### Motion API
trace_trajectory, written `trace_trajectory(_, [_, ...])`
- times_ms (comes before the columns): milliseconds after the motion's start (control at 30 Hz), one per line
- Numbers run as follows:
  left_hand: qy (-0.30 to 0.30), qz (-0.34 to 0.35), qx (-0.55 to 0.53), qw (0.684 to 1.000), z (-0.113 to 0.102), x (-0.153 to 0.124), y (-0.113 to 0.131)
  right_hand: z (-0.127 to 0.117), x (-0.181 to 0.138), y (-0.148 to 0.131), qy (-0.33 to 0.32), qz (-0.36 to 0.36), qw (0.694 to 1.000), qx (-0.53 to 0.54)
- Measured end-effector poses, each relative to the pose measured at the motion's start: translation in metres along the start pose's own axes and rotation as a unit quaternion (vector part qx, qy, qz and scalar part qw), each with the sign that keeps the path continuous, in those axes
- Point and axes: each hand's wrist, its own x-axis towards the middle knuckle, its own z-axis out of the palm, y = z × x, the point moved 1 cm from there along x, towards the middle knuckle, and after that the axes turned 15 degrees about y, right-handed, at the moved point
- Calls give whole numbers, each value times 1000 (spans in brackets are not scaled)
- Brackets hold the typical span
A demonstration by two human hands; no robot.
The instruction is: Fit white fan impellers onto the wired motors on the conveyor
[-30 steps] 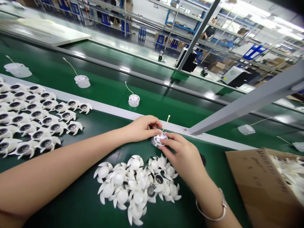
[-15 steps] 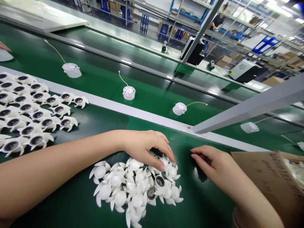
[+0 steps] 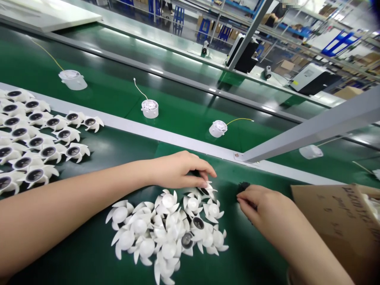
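My left hand reaches over the far edge of a heap of white fan blades. Its thumb and fingers pinch one white fan blade wheel, tilted so part of its dark underside shows. Most wheels in the heap lie with white hubs up; a couple show dark hubs. To the right, my right hand is closed in a pinch low over the green table. Small black pieces lie at its fingertips, partly hidden by the hand. What sits between those fingers is too small to make out.
Rows of fan blade wheels, dark hubs up, stand at left. Beyond a pale rail, white round fan housings with wires sit on a green belt. A grey post slants at right above a cardboard box. A person is far behind.
My left hand has lifted slightly away from the heap with a fan blade wheel in its fingers. My right hand has shifted over the black pieces, its fingertips now lower. The view has turned slightly.
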Motion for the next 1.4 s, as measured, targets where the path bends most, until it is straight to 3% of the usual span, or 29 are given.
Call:
trace_trajectory(300, [128,-121,32,984,2,-1,-12,2,6,-28,62,-58,984,-159])
trace_trajectory(367, [112,-109,34,987,-3,0,-11,3,8,-25,58,-32,987,-143])
trace_trajectory(500, [-30,-25,35,999,-22,2,-4,1,14,-15,58,61,996,14])
trace_trajectory(667, [-100,-9,23,995,-36,3,1,-1,22,-16,90,137,970,180])
trace_trajectory(833, [-47,-31,13,998,-23,0,-7,4,28,-33,140,140,940,277])
trace_trajectory(1033, [11,-66,-58,996,-4,-1,-10,16,41,-59,116,101,920,360])
trace_trajectory(1400, [-6,-79,-57,995,-4,-2,-9,31,49,-70,170,10,959,225])
